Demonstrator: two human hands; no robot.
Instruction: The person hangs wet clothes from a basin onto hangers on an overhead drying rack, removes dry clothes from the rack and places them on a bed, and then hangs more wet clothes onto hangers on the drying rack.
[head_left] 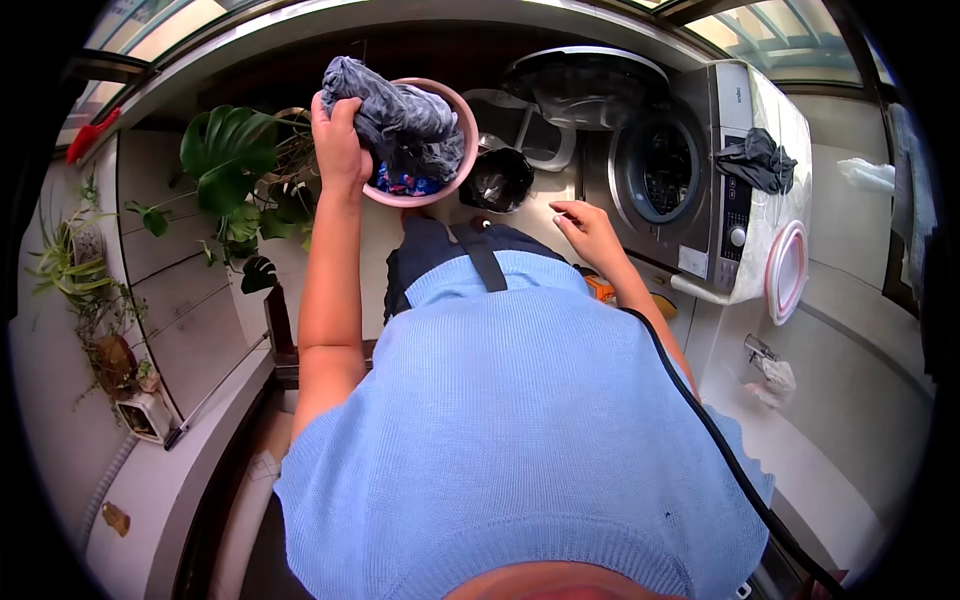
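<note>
Ribbed blue knit top foremost, your left hand pinches crumpled grey cloth over round pink basin's left edge; right hand loosely spread.

One left hand and one right hand — two in all. One pink tub, its clothes too heaped to count. One washing machine — one round door, one cloth on it. One black bin.

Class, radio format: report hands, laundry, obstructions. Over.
Left hand gripping grey cloth. Right hand empty. Cloth partly over pink basin. Black bag between basin and washer.
</note>
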